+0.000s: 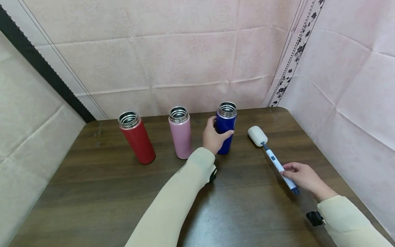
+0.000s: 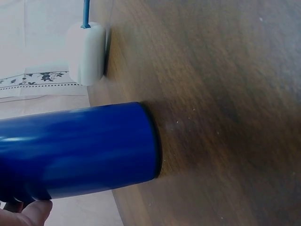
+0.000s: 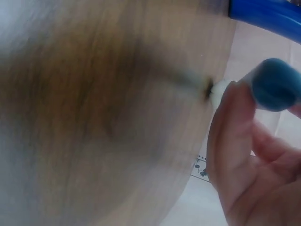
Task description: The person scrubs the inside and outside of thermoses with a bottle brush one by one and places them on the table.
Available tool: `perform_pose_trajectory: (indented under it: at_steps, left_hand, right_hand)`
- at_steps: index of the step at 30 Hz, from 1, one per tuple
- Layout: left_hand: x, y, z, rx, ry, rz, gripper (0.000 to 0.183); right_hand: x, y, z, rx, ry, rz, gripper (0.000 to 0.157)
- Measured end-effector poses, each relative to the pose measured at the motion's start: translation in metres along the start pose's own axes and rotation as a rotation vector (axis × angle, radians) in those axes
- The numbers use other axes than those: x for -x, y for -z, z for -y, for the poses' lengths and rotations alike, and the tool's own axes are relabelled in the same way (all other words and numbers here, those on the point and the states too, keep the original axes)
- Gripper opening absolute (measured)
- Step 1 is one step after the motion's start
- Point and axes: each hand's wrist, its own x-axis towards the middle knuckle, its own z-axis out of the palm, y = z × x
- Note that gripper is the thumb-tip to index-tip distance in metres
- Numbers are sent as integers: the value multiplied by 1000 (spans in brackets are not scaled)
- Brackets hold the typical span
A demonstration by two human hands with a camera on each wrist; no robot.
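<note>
In the head view my left hand (image 1: 214, 138) grips an upright dark blue bottle (image 1: 224, 124) with a bare steel threaded neck and no lid. The left wrist view shows the lower body of the blue bottle (image 2: 89, 150), its dark base at the tabletop, and fingertips at its side. My right hand (image 1: 303, 178) pinches the light blue handle of a bottle brush (image 1: 276, 163). The brush's white sponge head (image 1: 257, 136) points away, right of the blue bottle. In the right wrist view the thumb and fingers hold the blue handle end (image 3: 276, 85).
A pink bottle (image 1: 180, 139) stands left of my left hand, and a red bottle (image 1: 138, 142) stands farther left, both lidless. All are on a dark wooden table (image 1: 123, 206). Pale patterned cloth (image 1: 185, 58) covers the walls behind and at both sides.
</note>
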Motion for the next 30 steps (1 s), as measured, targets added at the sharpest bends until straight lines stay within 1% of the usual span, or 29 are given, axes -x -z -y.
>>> perform_pose_trajectory:
  at_steps: [4,11,15,22,30]
  left_hand:
    - [0,0,0,-5,0,-4,72]
    - [0,0,0,-9,0,3,73]
    - [-1,-1,2,-11,-2,-3,73]
    - [0,-3,2,-14,-11,-20,73]
    - [-1,-4,4,-24,-20,-24,75]
  right_hand:
    - [-3,0,-2,17,-22,17,44]
    - [-6,-2,-5,-12,-71,57,44]
    - [-6,-3,-5,-11,-77,66,42]
    - [-6,-7,1,48,-82,95,41]
    - [-8,-13,4,32,-83,124,39]
